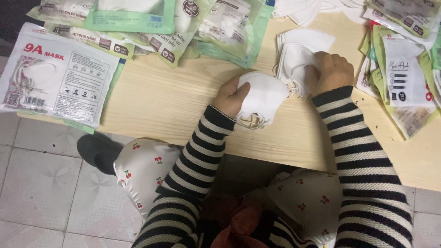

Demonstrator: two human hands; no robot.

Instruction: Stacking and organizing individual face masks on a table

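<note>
At the centre of the frame, the left hand [234, 94] pinches a folded white fabric face mask [262, 98]. The right hand [331, 71] is closed on a small stack of white masks [296, 57] on the pale wooden table [174, 101].

Left hand [232, 95] curled, fingers closed in a grip, right hand [331, 71] fisted knuckles up, both striped-sleeved forearms reaching forward, hands apart.

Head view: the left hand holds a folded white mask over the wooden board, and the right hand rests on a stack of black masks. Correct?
Not quite. The head view shows the stack of masks under the right hand is white, not black. The left hand does hold a folded white mask over the wooden board.
</note>
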